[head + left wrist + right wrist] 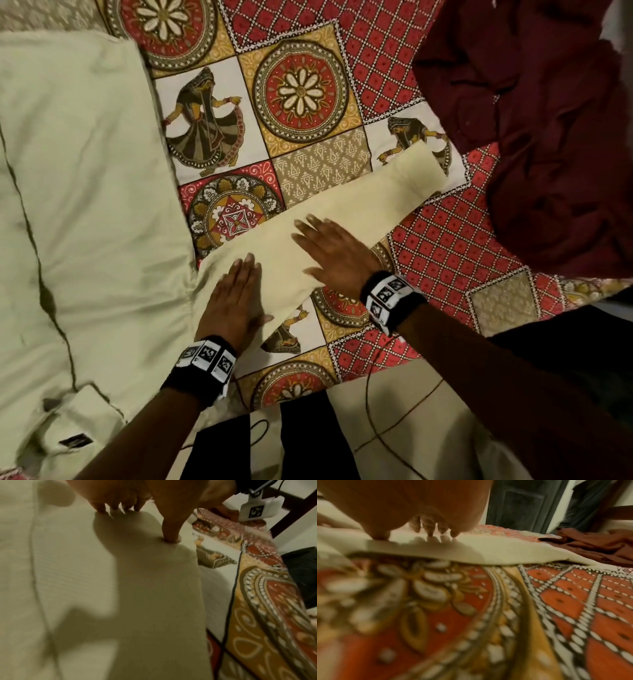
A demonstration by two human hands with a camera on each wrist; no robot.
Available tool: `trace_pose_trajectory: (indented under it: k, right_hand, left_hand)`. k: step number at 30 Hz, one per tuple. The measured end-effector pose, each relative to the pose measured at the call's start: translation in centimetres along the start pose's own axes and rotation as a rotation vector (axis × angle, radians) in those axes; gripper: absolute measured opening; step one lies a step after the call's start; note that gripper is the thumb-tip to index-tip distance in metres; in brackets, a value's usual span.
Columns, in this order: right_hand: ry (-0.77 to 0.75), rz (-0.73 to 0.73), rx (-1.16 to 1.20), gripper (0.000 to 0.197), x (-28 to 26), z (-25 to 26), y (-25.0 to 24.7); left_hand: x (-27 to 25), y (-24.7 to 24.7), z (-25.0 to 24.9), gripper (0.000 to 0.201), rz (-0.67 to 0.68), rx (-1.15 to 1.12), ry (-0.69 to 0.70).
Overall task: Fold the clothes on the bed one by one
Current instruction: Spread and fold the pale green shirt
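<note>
A: Both flat? 
B: Yes: left hand (pixel 233 301) and right hand (pixel 334 257) lie with fingers straight on the sleeve (pixel 346 209), near the bed's (pixel 455 246) front edge. 
A: Then smooth outward to the cuff before folding onto the shirt (pixel 89 192).

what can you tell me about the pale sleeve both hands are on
The sleeve is pale cream-yellow, of a soft woven-looking cloth, part of the pale shirt spread on the left. It lies flat and stretched diagonally across the patterned bedspread, its squared cuff end pointing toward the maroon garment. The left hand presses flat near the shoulder; the right hand lies spread over its middle. It looks smooth, not yet folded in.
</note>
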State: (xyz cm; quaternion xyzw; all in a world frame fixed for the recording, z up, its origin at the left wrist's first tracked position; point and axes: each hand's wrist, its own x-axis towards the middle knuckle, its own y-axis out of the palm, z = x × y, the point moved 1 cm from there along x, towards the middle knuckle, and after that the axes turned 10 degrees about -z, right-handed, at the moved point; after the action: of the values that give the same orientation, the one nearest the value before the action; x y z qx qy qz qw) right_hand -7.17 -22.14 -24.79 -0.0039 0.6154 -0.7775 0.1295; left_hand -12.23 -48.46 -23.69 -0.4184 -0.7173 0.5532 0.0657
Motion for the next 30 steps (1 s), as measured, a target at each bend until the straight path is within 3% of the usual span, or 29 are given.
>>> trace_pose_trajectory:
  k: [3,6,10,13,16,19,22,24,27,30]
  right_hand:
    - [0.023,0.028,0.002,0.098,-1.1,-5.1,0.5]
    - [0.242,-0.003,-0.018,0.117,-2.5,-11.8,-1.8]
    - [0.485,-0.036,-0.093,0.122,-6.3,-19.2,-3.8]
    - [0.609,-0.09,-0.043,0.122,-7.8,-21.0,-4.7]
    - [0.549,-0.186,-0.009,0.11,-6.8,-17.4,-5.2]
    - [0.507,-0.376,0.065,0.084,-4.5,-9.3,-4.8]
    - [0.514,-0.325,0.28,0.068,-1.1,1.5,-3.2]
    - [0.372,-0.217,0.307,0.062,0.9,8.1,-1.0]
    - [0.151,-0.11,0.229,0.066,3.2,14.1,2.9]
    - [0.161,-0.065,0.146,0.084,3.3,14.2,4.6]
  left_hand:
    - [0.2,0.2,0.5,0.131,0.071,0.087,-0.056]
    - [0.2,0.0,0.9,0.151,0.131,0.15,-0.089]
    - [1.0,-0.5,0.5,0.162,0.151,0.183,-0.111]
    - [2.0,-1.1,0.1,0.167,0.159,0.205,-0.102]
    - [2.1,-1.6,0.0,0.166,0.164,0.19,-0.071]
    - [0.8,-2.3,0.0,0.142,0.086,0.079,-0.015]
    - [-1.9,-3.1,1.1,0.097,-0.085,0.004,-0.057]
    - [-3.6,-2.6,2.6,0.089,-0.099,0.019,-0.118]
    - [-4.7,-1.7,5.0,0.122,0.001,0.037,-0.179]
    - [-3.1,-2.3,6.4,0.154,0.093,0.131,-0.232]
